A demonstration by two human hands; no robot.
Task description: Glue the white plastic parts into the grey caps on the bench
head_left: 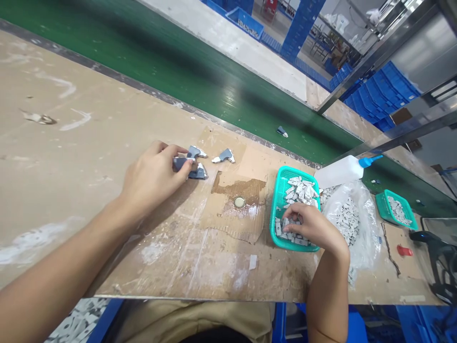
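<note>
While the right hand (310,224) dips curled fingers into the small grey pieces (298,190) filling a teal basket (276,200), pinching among them, the left hand (153,178) closes its fingertips on a dark grey plastic part (180,163) well left of that basket. Two matching parts (224,156) lie just beyond it, near the bench's far edge along the green conveyor belt (178,62). Bare cardboard (228,228) spreads between hand and basket, a white squeeze bottle (339,171) lying just right of the basket.

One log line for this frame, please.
left hand: on grey parts | right hand: in teal basket, on small pieces | nearby: glue bottle, bag
</note>
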